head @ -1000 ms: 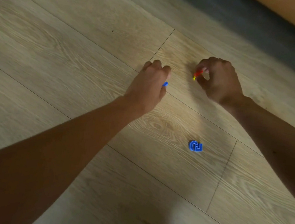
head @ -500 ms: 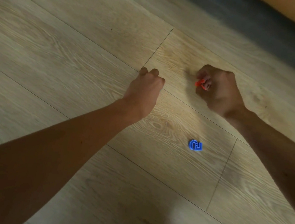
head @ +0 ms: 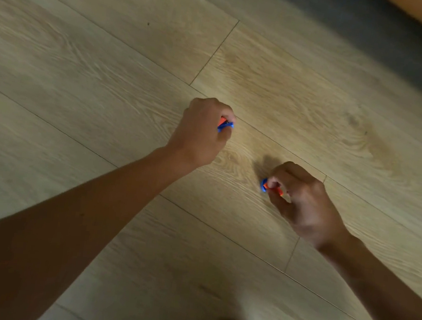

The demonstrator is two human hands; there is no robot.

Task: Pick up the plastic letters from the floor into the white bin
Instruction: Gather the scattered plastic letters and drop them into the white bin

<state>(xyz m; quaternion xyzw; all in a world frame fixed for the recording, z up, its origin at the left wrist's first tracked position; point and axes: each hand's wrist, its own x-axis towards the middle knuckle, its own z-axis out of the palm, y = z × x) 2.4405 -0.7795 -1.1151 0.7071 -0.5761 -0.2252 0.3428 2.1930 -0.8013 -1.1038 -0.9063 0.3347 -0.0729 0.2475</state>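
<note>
A: where are the letters rn?
B: left hand is curled round a blue-and-red pair over the wood floor. right hand pinches a blue letter plus an orange letter, down near the planks.

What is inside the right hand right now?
The right hand pinches a blue letter and an orange letter, both partly showing. Its curled fingers cover the rest, so which letters, or whether more lie inside, cannot be told.
</note>
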